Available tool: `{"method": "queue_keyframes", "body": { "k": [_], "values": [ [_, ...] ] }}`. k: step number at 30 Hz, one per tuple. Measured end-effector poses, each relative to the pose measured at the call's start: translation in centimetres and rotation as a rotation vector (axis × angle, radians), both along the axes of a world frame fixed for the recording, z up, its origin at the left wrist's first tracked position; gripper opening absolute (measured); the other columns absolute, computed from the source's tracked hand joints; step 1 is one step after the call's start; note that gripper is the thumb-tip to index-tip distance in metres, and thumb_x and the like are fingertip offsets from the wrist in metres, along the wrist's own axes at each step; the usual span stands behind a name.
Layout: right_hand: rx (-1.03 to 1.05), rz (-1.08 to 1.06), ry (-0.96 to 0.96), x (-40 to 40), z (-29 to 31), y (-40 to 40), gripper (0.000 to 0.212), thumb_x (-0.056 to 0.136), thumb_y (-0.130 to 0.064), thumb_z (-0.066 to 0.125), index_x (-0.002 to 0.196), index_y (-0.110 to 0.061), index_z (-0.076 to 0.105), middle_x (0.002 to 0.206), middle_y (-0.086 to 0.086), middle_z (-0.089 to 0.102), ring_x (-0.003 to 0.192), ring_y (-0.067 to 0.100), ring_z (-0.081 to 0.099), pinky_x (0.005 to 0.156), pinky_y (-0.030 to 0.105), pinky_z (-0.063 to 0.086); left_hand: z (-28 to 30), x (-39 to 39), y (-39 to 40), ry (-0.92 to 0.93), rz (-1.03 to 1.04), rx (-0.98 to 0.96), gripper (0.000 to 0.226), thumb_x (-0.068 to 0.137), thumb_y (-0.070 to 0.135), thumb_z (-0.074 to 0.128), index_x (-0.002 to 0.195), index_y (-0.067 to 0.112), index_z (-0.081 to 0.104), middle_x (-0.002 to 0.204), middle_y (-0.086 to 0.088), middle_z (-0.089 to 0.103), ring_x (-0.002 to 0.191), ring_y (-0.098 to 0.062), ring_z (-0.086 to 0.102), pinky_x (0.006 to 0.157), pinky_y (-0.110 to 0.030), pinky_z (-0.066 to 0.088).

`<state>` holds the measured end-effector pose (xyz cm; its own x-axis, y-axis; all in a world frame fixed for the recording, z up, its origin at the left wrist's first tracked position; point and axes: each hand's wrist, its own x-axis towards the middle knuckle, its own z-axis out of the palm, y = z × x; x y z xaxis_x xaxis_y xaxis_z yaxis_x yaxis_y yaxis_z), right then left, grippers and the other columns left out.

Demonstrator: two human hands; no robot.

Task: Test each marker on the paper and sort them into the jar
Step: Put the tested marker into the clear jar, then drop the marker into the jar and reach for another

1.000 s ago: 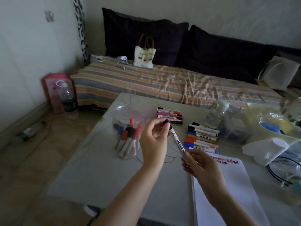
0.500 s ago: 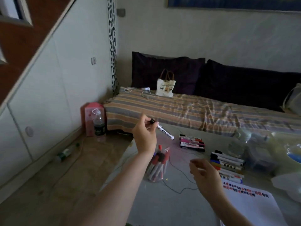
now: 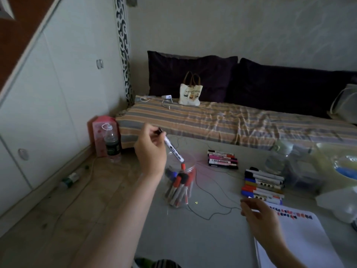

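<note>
My left hand (image 3: 150,151) pinches a white marker with a black cap (image 3: 172,148) by its top end. The marker points down into the mouth of the clear jar (image 3: 190,168), which holds several red, blue and black markers. My right hand (image 3: 258,215) hovers with loosely curled fingers and holds nothing, just left of the white paper (image 3: 301,240). Red and black test marks run along the paper's top edge. One row of markers (image 3: 262,185) lies behind the paper, and a smaller row (image 3: 222,159) lies farther back.
Thin cables (image 3: 208,211) trail across the grey table (image 3: 193,238) around the jar. Clear plastic bottles and containers (image 3: 293,163) crowd the right side. A striped sofa bed (image 3: 231,120) stands behind the table. A water bottle (image 3: 112,147) stands on the floor at left.
My left hand carried the marker from in front of me over to the jar and tipped its lower end down into the opening. My right hand let go and dropped toward the paper.
</note>
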<state>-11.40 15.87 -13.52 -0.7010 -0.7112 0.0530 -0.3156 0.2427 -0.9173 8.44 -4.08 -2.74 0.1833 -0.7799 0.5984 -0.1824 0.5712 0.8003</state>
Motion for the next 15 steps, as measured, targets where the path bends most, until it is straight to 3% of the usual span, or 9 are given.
{"method": "queue_keyframes", "body": {
  "k": [2, 6, 10, 12, 15],
  "values": [
    [0.015, 0.008, -0.004, 0.3, -0.4, -0.3, 0.014, 0.092, -0.011, 0.061, 0.088, -0.024, 0.063, 0.085, 0.001, 0.069, 0.08, 0.02, 0.068, 0.067, 0.032, 0.054, -1.6, -1.0, 0.5, -0.157, -0.037, 0.054, 0.016, 0.084, 0.011, 0.072, 0.085, 0.013, 0.057, 0.08, 0.005, 0.065, 0.073, -0.008, 0.062, 0.06, -0.007, 0.041],
    [0.011, 0.04, 0.02, 0.7, -1.1, -0.6, 0.015, 0.091, -0.008, 0.062, 0.087, -0.022, 0.064, 0.083, 0.001, 0.07, 0.079, 0.018, 0.068, 0.065, 0.026, 0.05, -4.4, -3.5, 1.5, -0.374, -0.111, 0.079, 0.019, 0.086, 0.012, 0.07, 0.079, 0.014, 0.052, 0.075, 0.006, 0.06, 0.069, -0.009, 0.056, 0.056, -0.012, 0.042],
    [0.024, 0.016, 0.044, -0.4, -1.5, -0.8, 0.014, 0.092, -0.011, 0.063, 0.086, -0.023, 0.065, 0.08, -0.003, 0.07, 0.076, 0.016, 0.069, 0.066, 0.027, 0.051, -4.4, -4.6, 1.1, -0.834, -0.11, 0.022, 0.028, 0.095, 0.036, 0.057, 0.08, 0.012, 0.061, 0.074, 0.002, 0.06, 0.07, -0.016, 0.059, 0.058, -0.026, 0.046],
    [0.035, 0.004, 0.035, -1.0, -1.7, -1.2, 0.014, 0.092, -0.011, 0.062, 0.087, -0.023, 0.065, 0.081, -0.002, 0.07, 0.077, 0.017, 0.069, 0.067, 0.028, 0.052, -3.8, -5.2, 1.7, -0.855, -0.093, -0.135, 0.042, 0.096, 0.046, 0.046, 0.084, 0.012, 0.066, 0.08, -0.001, 0.064, 0.077, -0.017, 0.059, 0.067, -0.029, 0.05],
    [0.097, 0.007, 0.036, -2.1, -1.9, -2.5, 0.015, 0.093, -0.011, 0.061, 0.09, -0.026, 0.063, 0.088, 0.0, 0.069, 0.082, 0.016, 0.067, 0.07, 0.028, 0.053, -4.7, -7.5, 4.6, -0.725, -0.268, -0.329, 0.029, 0.097, 0.034, 0.046, 0.091, 0.015, 0.066, 0.087, 0.002, 0.065, 0.082, -0.012, 0.056, 0.073, -0.025, 0.048]
  ]
}}
